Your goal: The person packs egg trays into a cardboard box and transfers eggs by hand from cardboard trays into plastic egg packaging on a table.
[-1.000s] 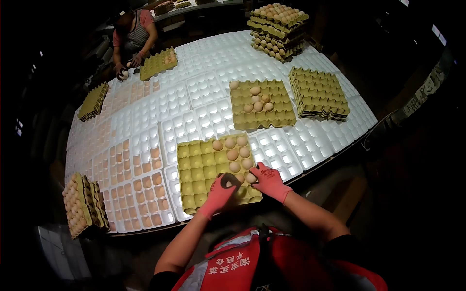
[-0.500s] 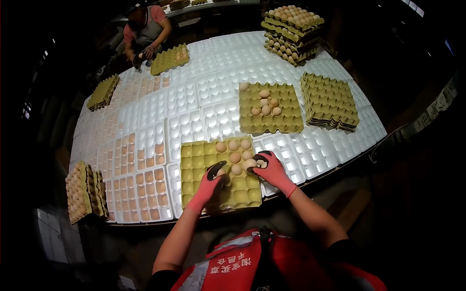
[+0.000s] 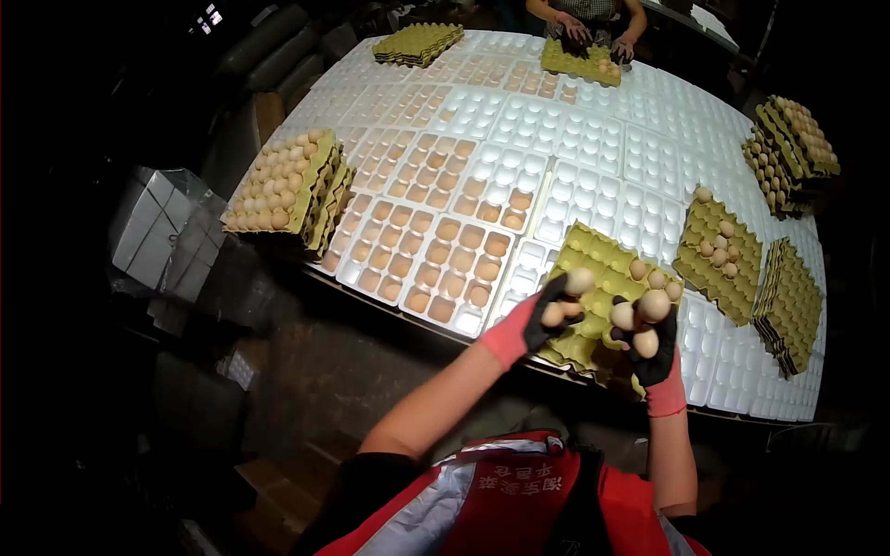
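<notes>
My left hand (image 3: 547, 317), in a pink glove with a dark palm, is turned up and holds several eggs (image 3: 579, 281) over the left part of a yellow-green egg tray (image 3: 593, 252). My right hand (image 3: 656, 347), gloved alike, is closed round several eggs (image 3: 653, 306) above the tray's right part. A few eggs (image 3: 656, 279) sit in the tray's far right cups. Left of it, white plastic trays (image 3: 436, 320) hold brown eggs in their compartments. Other white trays (image 3: 581, 196) beyond have bare compartments.
Stacked trays of eggs stand at the left (image 3: 278, 190) and far right (image 3: 795, 148). A tray with several eggs (image 3: 718, 250) and a stack of egg trays (image 3: 790, 306) lie at right. Across the table, a co-worker's hands (image 3: 593, 42) are over another tray (image 3: 579, 65).
The view has swung left. Both hands have lifted from the tray's cups and turned up, each now with several eggs. The co-worker's hands have moved over their tray.
</notes>
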`<state>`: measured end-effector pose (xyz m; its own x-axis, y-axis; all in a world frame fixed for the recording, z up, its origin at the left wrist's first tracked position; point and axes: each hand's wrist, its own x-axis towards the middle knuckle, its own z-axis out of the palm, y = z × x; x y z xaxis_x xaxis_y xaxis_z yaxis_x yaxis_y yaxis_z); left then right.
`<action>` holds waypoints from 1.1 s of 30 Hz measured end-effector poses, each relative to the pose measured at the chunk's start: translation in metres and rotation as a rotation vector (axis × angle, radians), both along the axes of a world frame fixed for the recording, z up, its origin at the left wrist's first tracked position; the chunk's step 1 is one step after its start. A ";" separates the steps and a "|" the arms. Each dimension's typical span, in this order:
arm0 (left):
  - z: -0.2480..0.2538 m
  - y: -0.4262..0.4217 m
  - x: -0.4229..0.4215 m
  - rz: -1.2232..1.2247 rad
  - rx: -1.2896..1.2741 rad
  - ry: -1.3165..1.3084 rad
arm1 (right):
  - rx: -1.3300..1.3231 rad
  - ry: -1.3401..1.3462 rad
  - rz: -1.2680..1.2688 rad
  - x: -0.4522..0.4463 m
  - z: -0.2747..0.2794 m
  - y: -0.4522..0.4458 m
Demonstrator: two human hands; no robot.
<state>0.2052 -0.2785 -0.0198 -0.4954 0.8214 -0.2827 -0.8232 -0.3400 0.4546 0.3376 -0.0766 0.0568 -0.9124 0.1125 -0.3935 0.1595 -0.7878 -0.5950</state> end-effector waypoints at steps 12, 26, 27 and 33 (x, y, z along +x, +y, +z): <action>-0.003 -0.353 -0.075 0.642 -1.673 1.196 | 1.704 0.244 0.430 -0.115 -0.060 -0.213; 0.004 -0.283 -0.106 0.033 -0.531 0.783 | 2.095 -0.279 0.608 -0.168 -0.079 -0.161; 0.008 -0.265 -0.095 -0.061 -0.561 1.304 | 2.068 -0.249 0.466 -0.180 -0.076 -0.158; 0.003 -0.149 -0.033 -0.232 -0.647 0.434 | 2.127 -0.010 0.223 -0.216 -0.108 -0.118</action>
